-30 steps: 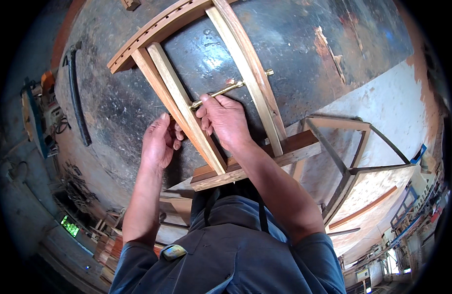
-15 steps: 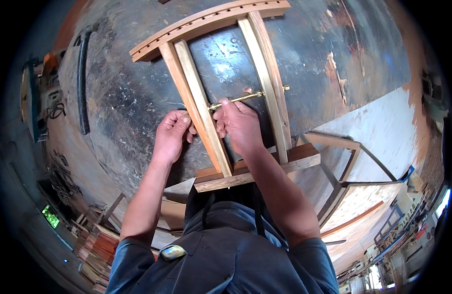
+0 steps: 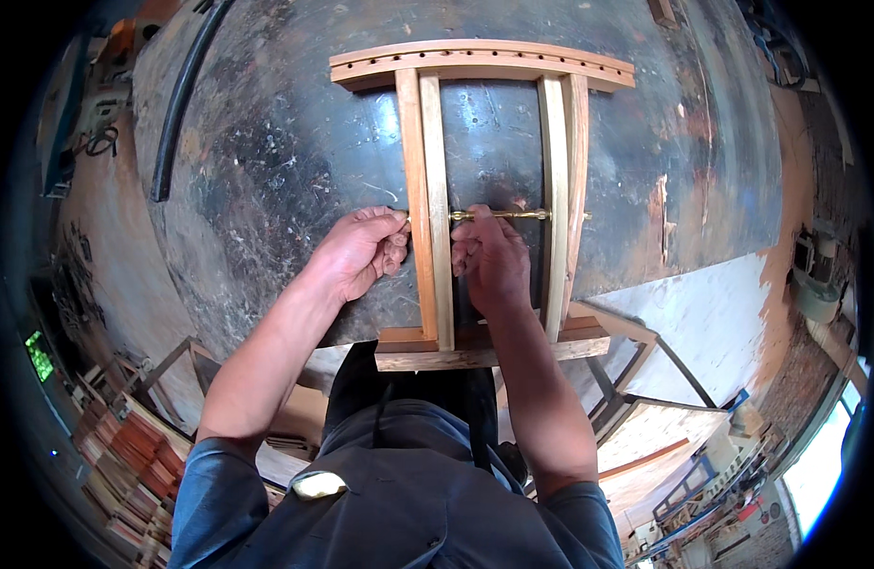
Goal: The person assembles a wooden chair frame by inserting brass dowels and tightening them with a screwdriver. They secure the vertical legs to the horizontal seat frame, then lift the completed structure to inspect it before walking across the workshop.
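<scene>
A wooden frame (image 3: 482, 59) lies on the dark table: a top rail with a row of small holes, paired uprights at left and right, and a thick bottom rail. A slim turned brass rod (image 3: 518, 215) crosses between the pairs, its right end showing past the outer right upright. Inside the frame, my right hand (image 3: 494, 261) pinches the rod near its left end. My left hand (image 3: 361, 248) is closed against the outer face of the left upright (image 3: 415, 199). A small brass-coloured fitting (image 3: 409, 218) glints at its fingertips, mostly hidden.
The worn metal-topped table (image 3: 266, 161) reaches out on all sides of the frame, with a long dark bar (image 3: 183, 104) at its left. A small wood block (image 3: 662, 12) sits at the far edge. Stacked boards (image 3: 134, 446) and open wooden frames (image 3: 627, 370) stand nearer me.
The view has turned, so the frame now appears straighter and further right. My left hand has closed in on the left upright at the rod's height. The right hand still grips the rod.
</scene>
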{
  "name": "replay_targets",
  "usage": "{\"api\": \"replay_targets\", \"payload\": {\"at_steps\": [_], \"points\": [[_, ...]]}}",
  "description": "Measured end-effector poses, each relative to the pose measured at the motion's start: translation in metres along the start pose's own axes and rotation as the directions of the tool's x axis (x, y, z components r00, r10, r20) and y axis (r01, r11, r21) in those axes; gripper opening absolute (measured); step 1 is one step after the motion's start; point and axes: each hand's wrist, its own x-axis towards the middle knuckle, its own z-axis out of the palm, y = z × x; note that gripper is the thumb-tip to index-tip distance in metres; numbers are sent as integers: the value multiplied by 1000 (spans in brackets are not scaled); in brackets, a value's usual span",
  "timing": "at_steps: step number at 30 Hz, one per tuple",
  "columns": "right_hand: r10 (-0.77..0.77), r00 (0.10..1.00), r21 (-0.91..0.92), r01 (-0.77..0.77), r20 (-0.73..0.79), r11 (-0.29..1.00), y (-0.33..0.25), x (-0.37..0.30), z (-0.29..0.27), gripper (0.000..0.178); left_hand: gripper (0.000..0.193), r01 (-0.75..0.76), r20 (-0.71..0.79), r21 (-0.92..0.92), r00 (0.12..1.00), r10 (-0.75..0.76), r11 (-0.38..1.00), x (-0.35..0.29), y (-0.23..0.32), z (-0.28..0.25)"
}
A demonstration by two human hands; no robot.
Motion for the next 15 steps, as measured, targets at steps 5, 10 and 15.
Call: {"api": "replay_targets", "payload": {"at_steps": [5,10,15], "points": [[29,1000,-17,-29,-11,999,-2,-3,1,21,15,-269,7,405,957,291,874,3,-12,-2],[25,1000,8,-25,16,1000,4,0,-5,24,19,-278,30,601,945,327,749,-4,-9,-3],[-35,996,84,29,79,996,8,2,-9,19,19,-38,-33,235,998,47,971,-6,6,1]]}}
